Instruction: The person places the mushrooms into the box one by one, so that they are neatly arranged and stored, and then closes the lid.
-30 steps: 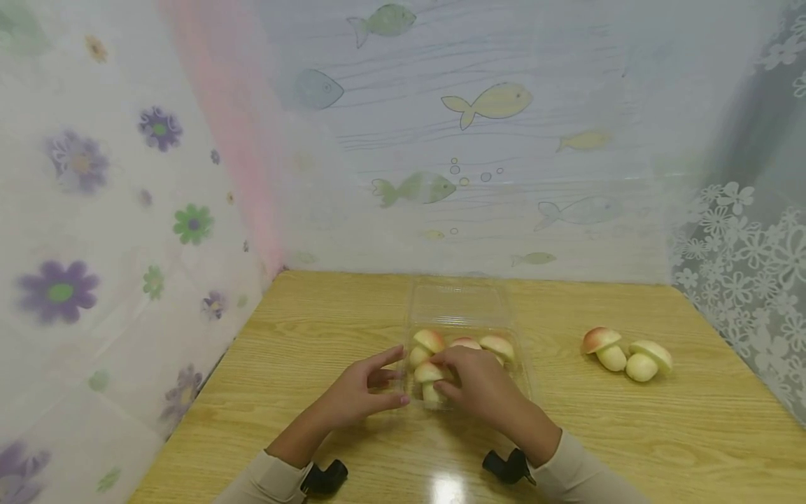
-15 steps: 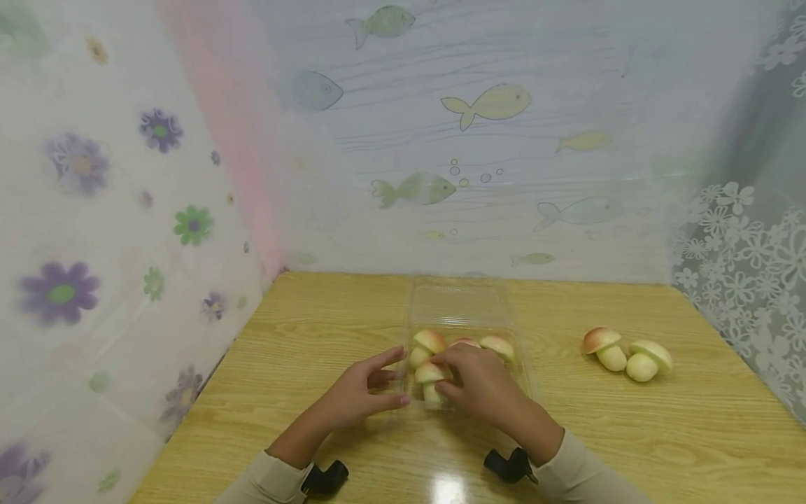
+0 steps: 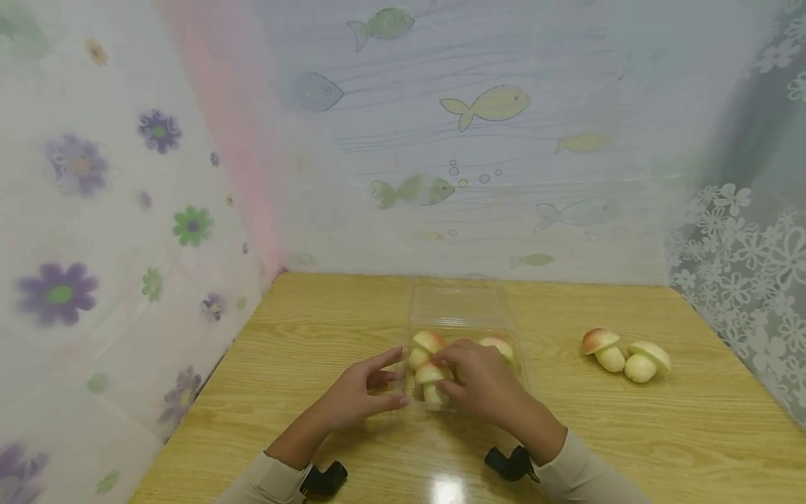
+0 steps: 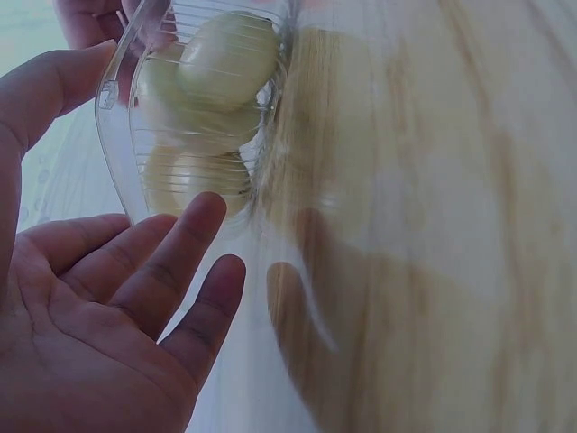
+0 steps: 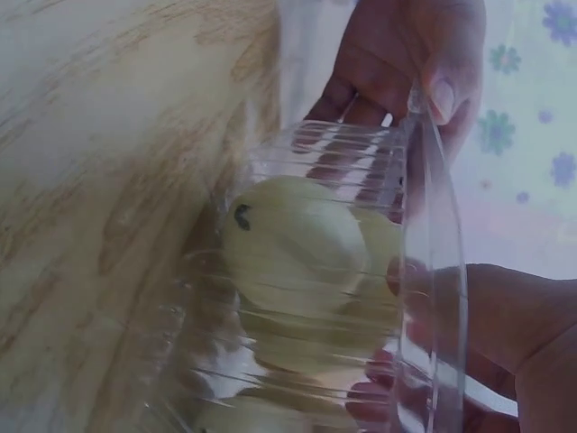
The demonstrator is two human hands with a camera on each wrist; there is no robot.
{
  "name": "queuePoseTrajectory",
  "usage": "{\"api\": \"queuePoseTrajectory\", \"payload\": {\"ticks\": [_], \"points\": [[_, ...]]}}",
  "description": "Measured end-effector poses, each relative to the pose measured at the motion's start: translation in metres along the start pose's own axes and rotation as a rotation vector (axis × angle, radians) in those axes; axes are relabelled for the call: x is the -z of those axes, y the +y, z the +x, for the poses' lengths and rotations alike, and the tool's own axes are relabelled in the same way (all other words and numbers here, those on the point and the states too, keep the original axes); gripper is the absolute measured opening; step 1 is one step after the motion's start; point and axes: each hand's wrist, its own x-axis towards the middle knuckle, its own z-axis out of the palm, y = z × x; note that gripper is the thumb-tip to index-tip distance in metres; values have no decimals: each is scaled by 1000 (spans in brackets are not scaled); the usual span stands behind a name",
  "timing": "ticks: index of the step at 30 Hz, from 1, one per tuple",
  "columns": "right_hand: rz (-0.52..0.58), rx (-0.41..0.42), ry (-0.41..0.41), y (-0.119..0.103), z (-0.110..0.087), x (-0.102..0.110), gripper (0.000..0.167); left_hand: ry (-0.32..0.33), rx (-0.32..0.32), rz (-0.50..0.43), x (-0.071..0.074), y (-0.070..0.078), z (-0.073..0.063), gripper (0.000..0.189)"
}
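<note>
A clear plastic clamshell box (image 3: 460, 323) lies with its lid folded back on the table, holding several toy mushrooms with pale stems and reddish-yellow caps. At its left side is my left hand (image 3: 355, 392), fingers spread and fairly straight, thumb and fingertips touching the rim and wall. My right hand (image 3: 488, 381) reaches into the box from the right. Its thumb and fingers pinch the front-left toy mushroom (image 3: 430, 374); the hand hides part of the box's middle. Another mushroom (image 3: 428, 341) sits behind that one, and one (image 3: 499, 347) at the back right. Through the ribbed wall, a pale mushroom (image 5: 293, 244) shows in the right wrist view.
Two more toy mushrooms lie on the wooden table (image 3: 315, 315) to the right: a red-capped one (image 3: 601, 341) and a yellowish one (image 3: 648, 358), close together. Fish-patterned sheeting (image 3: 403, 231) stands behind the table, flowered sheeting (image 3: 126, 280) at the left.
The right hand has shifted very slightly, now covering the mushroom at the back middle that showed before. The left hand and the box stay in place.
</note>
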Motion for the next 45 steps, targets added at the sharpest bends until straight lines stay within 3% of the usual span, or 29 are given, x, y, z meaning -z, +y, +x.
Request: {"api": "queuePoseTrajectory", "payload": {"ticks": [12, 20, 37, 45], "points": [[46, 44, 59, 6, 0, 12, 34, -11, -8, 8, 1, 2, -1, 89], [59, -42, 22, 20, -6, 24, 37, -17, -4, 0, 1, 1, 0, 88], [93, -128, 74, 57, -22, 53, 39, -10, -6, 12, 0, 2, 0, 86], [72, -218, 84, 80, -30, 76, 43, -11, 0, 10, 0, 4, -1, 87]]}}
